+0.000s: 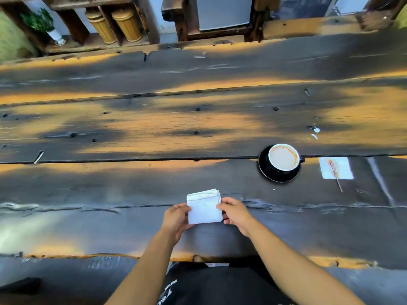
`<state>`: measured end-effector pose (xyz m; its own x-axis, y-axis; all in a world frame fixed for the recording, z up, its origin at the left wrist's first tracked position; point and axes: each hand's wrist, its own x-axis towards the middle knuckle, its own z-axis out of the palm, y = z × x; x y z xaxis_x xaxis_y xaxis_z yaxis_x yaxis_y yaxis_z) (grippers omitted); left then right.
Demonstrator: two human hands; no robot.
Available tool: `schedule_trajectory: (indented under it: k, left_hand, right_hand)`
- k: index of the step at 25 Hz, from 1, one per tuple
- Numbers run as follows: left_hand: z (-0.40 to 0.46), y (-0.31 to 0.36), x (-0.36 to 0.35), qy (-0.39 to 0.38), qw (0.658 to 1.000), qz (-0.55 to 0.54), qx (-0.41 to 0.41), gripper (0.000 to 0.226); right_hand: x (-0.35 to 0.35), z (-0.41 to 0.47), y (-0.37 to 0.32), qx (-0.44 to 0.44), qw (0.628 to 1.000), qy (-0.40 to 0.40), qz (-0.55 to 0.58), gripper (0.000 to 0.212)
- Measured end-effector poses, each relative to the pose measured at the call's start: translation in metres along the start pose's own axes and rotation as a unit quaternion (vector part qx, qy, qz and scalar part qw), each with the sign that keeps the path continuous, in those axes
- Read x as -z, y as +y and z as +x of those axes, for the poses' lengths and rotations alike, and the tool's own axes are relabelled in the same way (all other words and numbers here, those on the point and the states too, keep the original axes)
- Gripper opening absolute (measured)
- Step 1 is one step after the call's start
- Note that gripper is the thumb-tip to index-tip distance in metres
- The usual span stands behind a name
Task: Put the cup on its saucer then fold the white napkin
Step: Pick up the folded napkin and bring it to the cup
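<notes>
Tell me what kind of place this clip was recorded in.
Probably a rustic café: a long plank table, a cup of milky coffee on a black saucer, bamboo canisters on a wooden shelf behind.

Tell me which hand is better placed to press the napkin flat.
Probably the right hand: its fingers already lie over the folded white napkin, while the left hand only grips its edge.

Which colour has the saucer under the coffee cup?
Black: the round glossy saucer under the dark cup of milky coffee, seen in the head view.
</notes>
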<state>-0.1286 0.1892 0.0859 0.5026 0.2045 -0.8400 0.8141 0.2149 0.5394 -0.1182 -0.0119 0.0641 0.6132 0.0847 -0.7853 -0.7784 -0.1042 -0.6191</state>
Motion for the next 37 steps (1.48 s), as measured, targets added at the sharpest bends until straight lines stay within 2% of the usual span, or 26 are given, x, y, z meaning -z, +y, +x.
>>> schedule_trajectory:
  k: [7, 15, 20, 24, 26, 29, 33, 37]
  left_hand:
    - [-0.007, -0.015, -0.037, -0.003, 1.000, 0.019, 0.002, 0.010]
    - [-0.005, -0.020, -0.062, -0.073, 0.996, 0.046, 0.012, 0.015]
    - [-0.013, -0.016, -0.088, -0.045, 0.998, 0.031, 0.006, 0.016]
    - [-0.023, -0.021, -0.116, -0.003, 1.000, 0.002, 0.002, 0.021]
    - [-0.024, -0.024, -0.124, 0.005, 0.999, -0.034, 0.002, 0.025]
    - [-0.023, -0.024, -0.134, 0.016, 0.994, -0.106, 0.000, 0.014]
    - [0.000, -0.010, -0.155, 0.043, 0.990, -0.133, -0.007, 0.015]
    - [0.025, 0.010, -0.185, 0.022, 0.984, -0.179, 0.011, 0.012]
  right_hand:
    - [0.038, -0.004, 0.010, -0.008, 0.999, 0.023, -0.024, 0.008]
    - [0.066, -0.013, 0.019, -0.008, 0.998, 0.056, -0.019, 0.012]
    - [0.090, -0.001, 0.002, 0.034, 0.996, 0.049, -0.070, 0.009]
    - [0.116, 0.014, -0.016, 0.047, 0.989, 0.026, -0.135, 0.024]
    - [0.124, 0.018, -0.026, 0.065, 0.979, 0.025, -0.192, 0.027]
    - [0.133, 0.030, -0.055, 0.109, 0.951, 0.004, -0.289, 0.026]
    - [0.137, 0.057, -0.108, 0.162, 0.905, 0.000, -0.394, 0.024]
    - [0.140, 0.095, -0.152, 0.181, 0.867, 0.014, -0.463, 0.025]
